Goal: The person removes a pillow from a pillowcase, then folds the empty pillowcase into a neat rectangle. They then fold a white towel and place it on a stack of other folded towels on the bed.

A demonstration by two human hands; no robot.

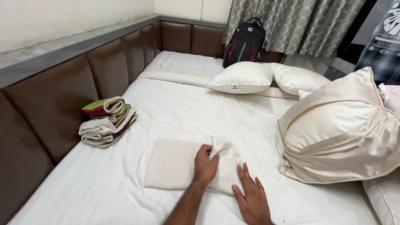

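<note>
**A:** Head view is all I've got. What do you make of the hands?

**B:** I see my left hand (206,164) on the cloth (183,166), fingers curled and pinching a raised corner of the fabric near the cloth's right end. My right hand (252,199) lies flat, fingers spread, pressing the cloth's lower right edge into the sheet (175,108).

**A:** And the cloth itself?

**B:** A pale folded rectangle on the bed, near the front, lying flat except for that bunched corner. It's almost the same colour as the sheet, so its edges are hard to read.

**A:** What worries you?

**B:** Mostly that corner. If I pull it while the right hand presses only one edge, I'd guess the layers slide and the fold goes crooked. The sheet is wrinkled too, so it could drag along with the cloth.

**A:** Anything crowding you?

**B:** The big pillow (341,129) sits just beside the cloth on the right, propped up and leaning. A wide sweep of my right arm could nudge it over onto the work. The towel stack (108,121) by the padded wall (50,104) is well apart, no risk there. Two more pillows (241,77) and a backpack (243,41) are at the far end.

**A:** Anything you can't tell?

**B:** How many layers the pinch holds. The fingers hide it.
</note>
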